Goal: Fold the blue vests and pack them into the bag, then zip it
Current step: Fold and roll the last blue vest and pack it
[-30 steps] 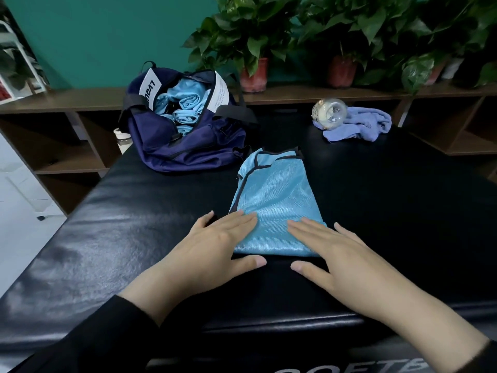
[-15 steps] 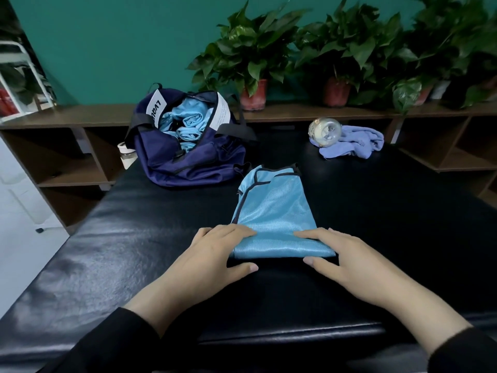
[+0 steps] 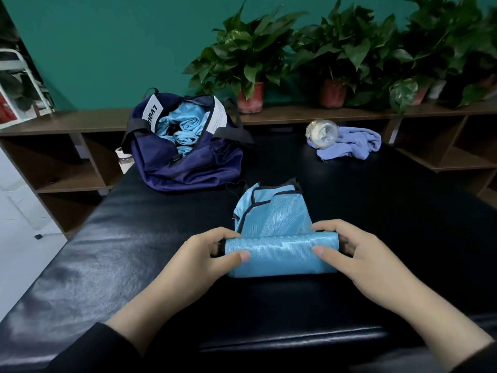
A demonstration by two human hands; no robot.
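Against a teal wall lined with potted plants [image 3: 250, 74], a black padded table [image 3: 107, 265] carries a blue vest [image 3: 274, 219] whose near end is now turned up into a roll, where half a second ago it lay flat under both palms. The left hand [image 3: 199, 262] and right hand [image 3: 360, 262] each curl fingers [image 3: 326, 228] and thumb around one end of the roll. Judging by the rolled vests already inside the open navy bag [image 3: 188, 168] behind it, this one looks next to be packed, with zipping still to come.
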